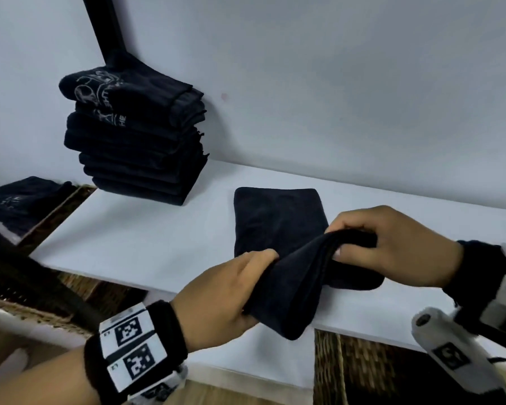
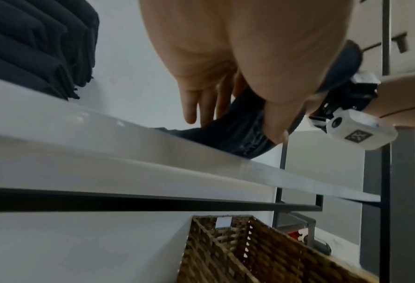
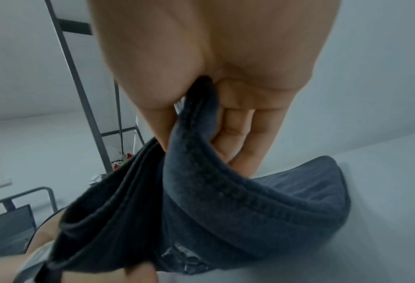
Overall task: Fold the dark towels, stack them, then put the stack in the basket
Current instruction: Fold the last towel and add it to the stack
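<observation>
Dark towel (image 1: pixel 278 226), near end bunched, hidden in both hands' grip

The left hand (image 2: pixel 230 63) fills the top of the frame, thumb and fingers (image 2: pixel 189 107) pinching a dark towel (image 2: pixel 228 134) whose lower fold rests on the white surface (image 2: pixel 104 145). At upper left a stack of folded dark towels (image 2: pixel 39 47) sits on that surface. Below it, a woven basket (image 2: pixel 250 254) stands open. At right, the other wrist carries a small white camera (image 2: pixel 361 132).
</observation>
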Motion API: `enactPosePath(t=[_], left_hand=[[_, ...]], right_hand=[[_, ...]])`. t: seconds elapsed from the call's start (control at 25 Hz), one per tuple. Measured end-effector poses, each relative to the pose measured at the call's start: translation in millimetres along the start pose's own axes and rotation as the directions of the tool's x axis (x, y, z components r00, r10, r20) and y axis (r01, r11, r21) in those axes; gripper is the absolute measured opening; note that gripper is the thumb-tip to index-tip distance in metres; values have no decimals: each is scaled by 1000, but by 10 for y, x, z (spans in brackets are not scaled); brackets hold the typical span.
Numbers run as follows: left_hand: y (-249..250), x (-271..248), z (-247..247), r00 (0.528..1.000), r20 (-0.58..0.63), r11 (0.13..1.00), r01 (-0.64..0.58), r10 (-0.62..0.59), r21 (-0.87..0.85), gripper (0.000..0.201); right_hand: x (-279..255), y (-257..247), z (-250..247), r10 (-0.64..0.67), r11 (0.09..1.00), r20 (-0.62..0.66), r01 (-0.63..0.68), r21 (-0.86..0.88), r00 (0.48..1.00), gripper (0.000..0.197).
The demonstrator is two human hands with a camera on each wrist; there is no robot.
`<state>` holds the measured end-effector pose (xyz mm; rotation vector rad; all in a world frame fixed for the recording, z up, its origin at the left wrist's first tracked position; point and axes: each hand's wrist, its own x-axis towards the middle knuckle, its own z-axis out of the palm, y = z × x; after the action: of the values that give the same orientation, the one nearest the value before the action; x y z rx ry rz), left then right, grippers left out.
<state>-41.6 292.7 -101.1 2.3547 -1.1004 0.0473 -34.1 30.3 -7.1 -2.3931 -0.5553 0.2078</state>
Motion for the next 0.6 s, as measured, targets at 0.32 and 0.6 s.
enactPosePath(t=[0.32,0.6], left_hand=[[-82,665,-393,807,26,402,322,-589,-857,27],[-911,1170,-499,650,100,564,716,-753,-410,7]], right_hand=[[821,195,-198,391,705,-213,-142,695,895,18],[1159,839,135,612,663,-69,-463,589,788,15]])
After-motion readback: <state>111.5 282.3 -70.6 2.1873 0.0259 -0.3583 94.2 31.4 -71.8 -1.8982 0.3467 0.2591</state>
